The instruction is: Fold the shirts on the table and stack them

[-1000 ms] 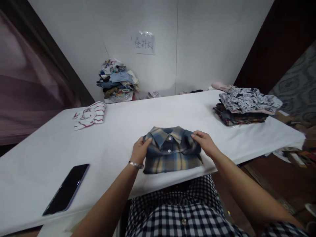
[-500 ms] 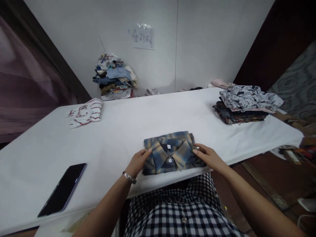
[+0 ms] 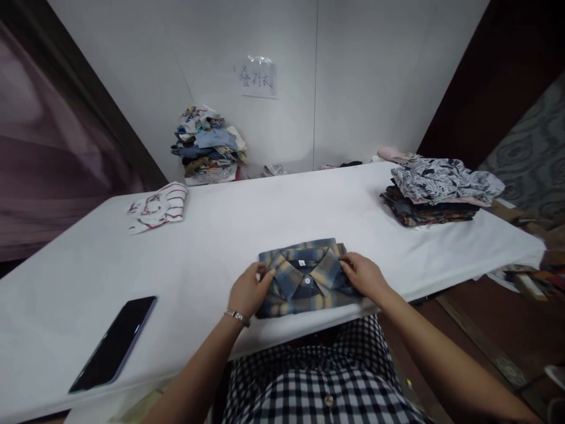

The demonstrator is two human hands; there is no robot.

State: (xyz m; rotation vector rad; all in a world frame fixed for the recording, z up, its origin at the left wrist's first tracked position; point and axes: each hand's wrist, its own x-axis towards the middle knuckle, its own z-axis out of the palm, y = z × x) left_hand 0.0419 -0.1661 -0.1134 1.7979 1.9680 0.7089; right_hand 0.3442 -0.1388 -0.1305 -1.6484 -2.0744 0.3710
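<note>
Plaid shirt (image 3: 304, 299) has illegible label (image 3: 302, 263); sign (image 3: 258, 79) reads "叠衬衣".

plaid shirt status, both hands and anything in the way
Left hand and right hand at opposite sides of plaid shirt. Shirt folded on white table, collar facing up. Phone off to the left, apart from shirt.
</note>
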